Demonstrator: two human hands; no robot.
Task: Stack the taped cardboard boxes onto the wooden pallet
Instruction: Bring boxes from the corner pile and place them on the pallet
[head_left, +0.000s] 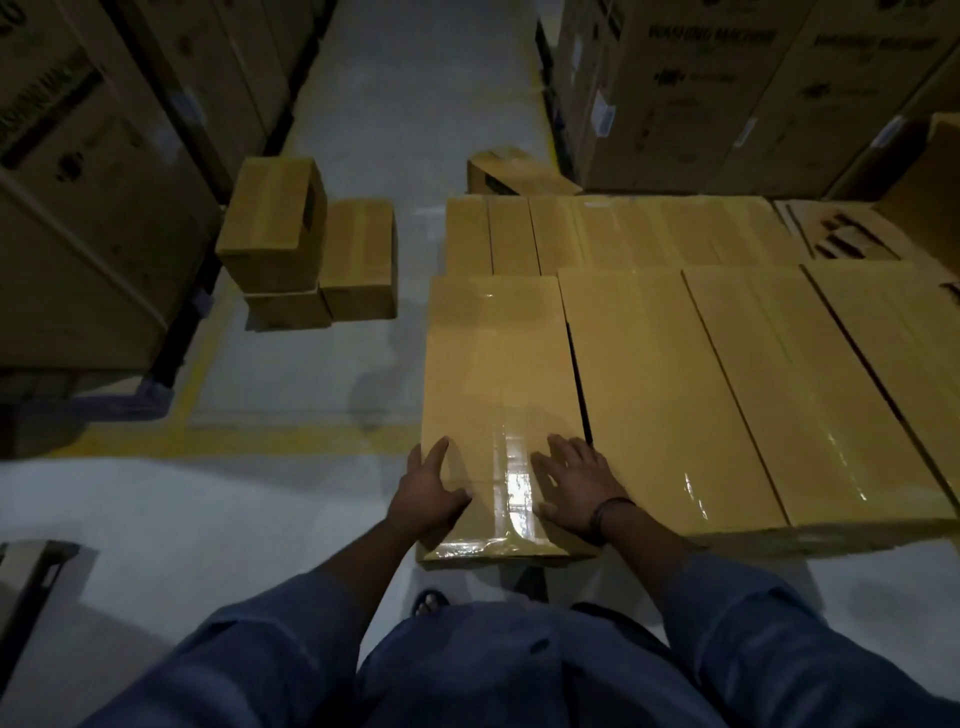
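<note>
The taped box (498, 374), lower centre of the frame, is pressed by both hands: left hand (428, 491) spread along its left edge, right hand (576, 486) laid flat on top. If it is shoved unevenly, it could be skewed against the neighbouring box (670, 395) or tipped off the near edge.

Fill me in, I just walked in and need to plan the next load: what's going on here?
A person in blue sleeves has both hands on the near end of the leftmost long taped box: the left hand at its left edge, the right hand flat on top. It lies beside a row of similar boxes, a narrow gap between them. Some smaller boxes sit on the floor to the left. The pallet is hidden.
</note>
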